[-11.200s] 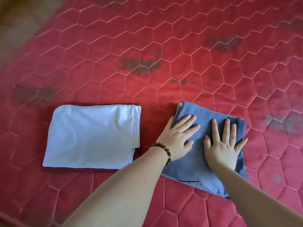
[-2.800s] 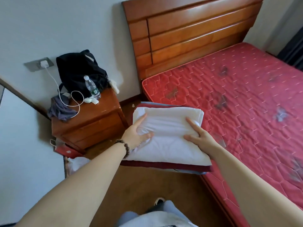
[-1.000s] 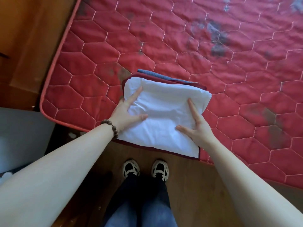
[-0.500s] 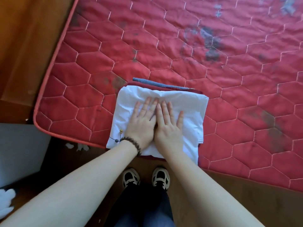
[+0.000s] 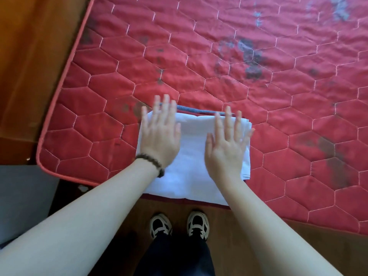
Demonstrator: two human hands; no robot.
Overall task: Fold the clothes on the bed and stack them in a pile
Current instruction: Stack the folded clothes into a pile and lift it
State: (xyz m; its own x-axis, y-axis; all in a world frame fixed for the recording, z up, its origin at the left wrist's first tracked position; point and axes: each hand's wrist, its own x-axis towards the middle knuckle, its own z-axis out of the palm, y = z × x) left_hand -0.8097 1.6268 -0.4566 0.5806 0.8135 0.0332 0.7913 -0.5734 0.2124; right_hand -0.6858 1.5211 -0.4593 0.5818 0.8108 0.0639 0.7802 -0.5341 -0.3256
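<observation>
A pile of folded clothes lies at the near edge of the red quilted mattress (image 5: 229, 56). The folded white garment (image 5: 192, 156) is on top. A strip of the folded blue garment (image 5: 196, 110) shows along the far edge, and a dark red layer (image 5: 169, 198) peeks out at the near edge. My left hand (image 5: 160, 136) lies flat over the white garment's left part, fingers straight and spread. My right hand (image 5: 227, 144) lies flat over its right part in the same way. Both hands look slightly blurred.
A wooden bed frame or headboard (image 5: 33, 56) runs along the left of the mattress. My two shoes (image 5: 179, 226) stand on the wooden floor (image 5: 318, 246) just below the pile. A grey surface (image 5: 20, 196) is at the lower left.
Half a second ago my hands pressed side by side on the middle of the white garment; now they have slid apart to its left and right parts. The pile stays in place.
</observation>
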